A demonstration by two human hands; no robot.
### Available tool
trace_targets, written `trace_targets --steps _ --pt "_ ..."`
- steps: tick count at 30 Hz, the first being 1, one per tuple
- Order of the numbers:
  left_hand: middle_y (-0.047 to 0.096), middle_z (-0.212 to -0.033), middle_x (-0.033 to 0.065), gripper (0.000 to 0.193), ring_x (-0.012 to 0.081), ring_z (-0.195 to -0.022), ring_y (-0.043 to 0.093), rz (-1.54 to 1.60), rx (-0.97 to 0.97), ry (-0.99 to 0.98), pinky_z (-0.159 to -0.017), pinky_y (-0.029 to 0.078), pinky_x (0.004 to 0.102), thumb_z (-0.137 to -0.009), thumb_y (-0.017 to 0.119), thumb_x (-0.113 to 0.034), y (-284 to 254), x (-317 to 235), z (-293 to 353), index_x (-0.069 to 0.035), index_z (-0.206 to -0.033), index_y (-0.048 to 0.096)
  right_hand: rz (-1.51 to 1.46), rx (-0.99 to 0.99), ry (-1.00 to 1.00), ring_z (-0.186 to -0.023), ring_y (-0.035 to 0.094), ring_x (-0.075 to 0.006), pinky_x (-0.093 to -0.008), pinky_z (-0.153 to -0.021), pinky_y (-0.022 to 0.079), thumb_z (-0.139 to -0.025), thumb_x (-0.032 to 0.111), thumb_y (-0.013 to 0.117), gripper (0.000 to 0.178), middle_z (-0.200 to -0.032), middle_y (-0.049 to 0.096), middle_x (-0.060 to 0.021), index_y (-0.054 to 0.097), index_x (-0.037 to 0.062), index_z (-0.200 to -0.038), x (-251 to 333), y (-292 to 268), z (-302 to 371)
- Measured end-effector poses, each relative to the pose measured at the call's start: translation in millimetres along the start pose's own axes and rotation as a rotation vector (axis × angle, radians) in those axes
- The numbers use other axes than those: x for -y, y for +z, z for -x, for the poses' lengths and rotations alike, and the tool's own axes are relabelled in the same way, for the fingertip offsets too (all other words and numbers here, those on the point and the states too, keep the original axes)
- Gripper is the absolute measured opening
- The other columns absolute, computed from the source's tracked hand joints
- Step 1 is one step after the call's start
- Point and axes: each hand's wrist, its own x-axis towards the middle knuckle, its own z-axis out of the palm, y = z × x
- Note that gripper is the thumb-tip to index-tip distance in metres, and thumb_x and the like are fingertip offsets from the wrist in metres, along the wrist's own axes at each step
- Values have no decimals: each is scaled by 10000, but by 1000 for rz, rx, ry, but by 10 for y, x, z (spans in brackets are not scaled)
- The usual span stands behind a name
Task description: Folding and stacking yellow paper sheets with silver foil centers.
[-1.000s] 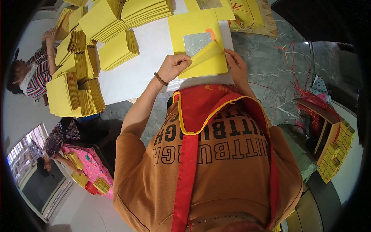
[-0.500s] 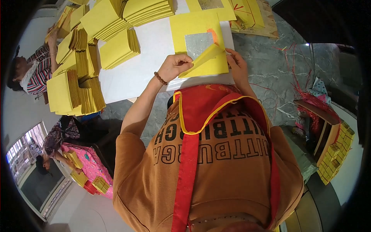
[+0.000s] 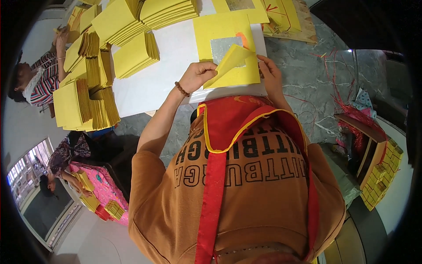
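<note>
On the white tabletop in front of me lies a yellow paper sheet [image 3: 204, 33] with a silver foil square [image 3: 219, 47] and an orange mark beside the foil. The near edge of the paper is lifted into a curled flap [image 3: 233, 63], which partly covers the foil. My left hand [image 3: 198, 75], wearing a beaded bracelet, pinches the flap's left end between thumb and fingers. At the paper's right edge, my right hand [image 3: 271, 74] has its fingers bent around the margin, its index fingertip by the flap's right corner.
Folded yellow paper stacks [image 3: 136, 55] crowd the left side of the white table [image 3: 173, 48]. More foil-marked sheets [image 3: 239, 5] lie at the far side. Two people work at left, one by a pink-covered table [image 3: 105, 187]. Red strands [image 3: 351, 127] hang at right near bundled yellow blocks [image 3: 382, 171].
The flap's free tip has risen and swung farther over the foil. My left hand has shifted slightly leftward, still pinching the paper. The right hand stays at the right edge.
</note>
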Motion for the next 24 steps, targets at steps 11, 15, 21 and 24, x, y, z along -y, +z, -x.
trace_targets --steps 11,15,21,24 --pt "600 -765 19 197 64 -698 514 -29 20 3 -636 431 216 -847 523 -135 1 -12 -18 28 -903 619 22 4 -44 -850 544 -85 -212 -766 430 -907 138 482 272 -966 594 -48 538 1 -1135 28 15 14" --pt "585 -750 11 150 57 -681 508 47 -40 17 -608 426 212 -838 540 -99 49 -24 12 15 -905 609 46 11 -64 -796 531 -71 -203 -715 425 -903 139 492 283 -918 593 -46 526 18 -1157 28 8 26" --pt "564 -720 64 79 181 -656 547 -446 -213 503 -610 439 264 -753 585 -16 187 -138 101 -23 -832 595 109 94 98 -681 486 -50 -192 -619 368 -893 127 490 371 -748 576 3 443 75 -1257 192 59 87" --pt "538 -707 64 132 237 -670 524 -736 -277 722 -606 436 321 -663 613 -1 158 -307 139 -46 -783 580 77 73 139 -605 436 -34 -178 -552 337 -862 100 513 401 -666 543 21 439 63 -1254 170 22 57"
